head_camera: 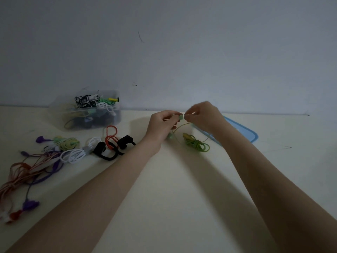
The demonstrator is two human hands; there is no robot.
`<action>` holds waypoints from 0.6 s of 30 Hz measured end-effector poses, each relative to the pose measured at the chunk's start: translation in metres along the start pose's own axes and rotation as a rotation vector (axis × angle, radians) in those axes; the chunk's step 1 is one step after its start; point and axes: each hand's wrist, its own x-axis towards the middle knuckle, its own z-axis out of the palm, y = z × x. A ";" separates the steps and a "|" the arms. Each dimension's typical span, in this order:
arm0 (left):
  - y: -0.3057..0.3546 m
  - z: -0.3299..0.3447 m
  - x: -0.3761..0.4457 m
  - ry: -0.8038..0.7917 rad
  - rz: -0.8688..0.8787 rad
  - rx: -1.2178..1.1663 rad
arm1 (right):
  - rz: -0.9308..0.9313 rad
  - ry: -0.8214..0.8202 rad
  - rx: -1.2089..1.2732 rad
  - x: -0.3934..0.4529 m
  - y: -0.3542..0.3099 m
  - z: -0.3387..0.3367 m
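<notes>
A pair of green wired earphones (196, 144) lies partly coiled on the cream table (182, 189) near the far wall. Its thin cord loops up from the coil to both hands. My left hand (162, 126) pinches a small green piece of the earphones at its fingertips, and a green earbud hangs just under that hand. My right hand (202, 115) pinches the cord right beside the green piece, fingers curled. Both hands are raised a little above the table, almost touching each other.
A clear plastic box (87, 112) full of tangled cables stands at the back left. Loose earphones lie left of my arms: black and orange ones (113, 143), white ones (78, 152), purple and orange ones (29, 172). A blue lid (244, 132) lies behind my right forearm.
</notes>
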 end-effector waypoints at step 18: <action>0.050 -0.054 -0.015 0.007 0.121 0.195 | 0.025 -0.308 0.474 -0.021 -0.055 -0.004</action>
